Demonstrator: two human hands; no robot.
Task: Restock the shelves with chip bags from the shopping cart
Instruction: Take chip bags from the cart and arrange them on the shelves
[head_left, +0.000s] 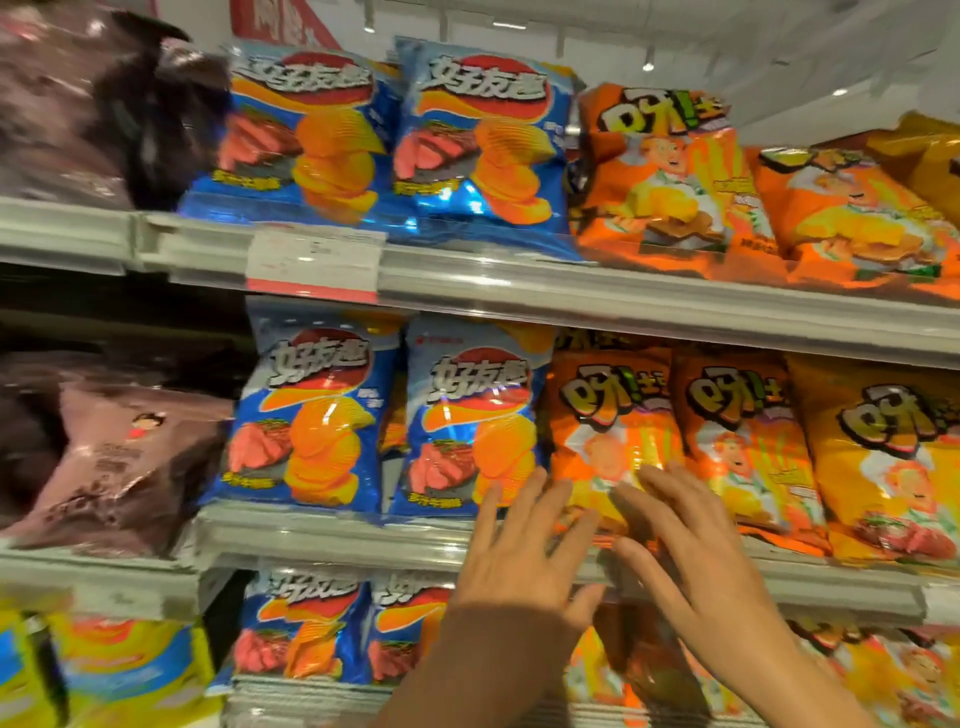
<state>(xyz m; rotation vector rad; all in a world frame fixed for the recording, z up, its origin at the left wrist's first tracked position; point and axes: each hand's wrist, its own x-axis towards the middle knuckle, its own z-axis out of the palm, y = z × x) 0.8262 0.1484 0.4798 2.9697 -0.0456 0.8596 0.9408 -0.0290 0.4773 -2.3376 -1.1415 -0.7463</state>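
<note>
An orange chip bag (608, 431) stands on the middle shelf (363, 535), just right of two blue chip bags (467, 415). My left hand (524, 556) is spread flat with straight fingers, its fingertips reaching the lower left corner of the orange bag. My right hand (685, 540) lies beside it, fingers straight, touching the bag's lower front. Neither hand holds anything. The shopping cart is out of view.
More orange bags (748, 441) and a yellow-orange bag (893, 457) fill the middle shelf to the right. The top shelf (571, 296) carries blue and orange bags with a price tag (311, 265). Brown bags (114, 467) sit at left. Blue bags (306, 623) line the lower shelf.
</note>
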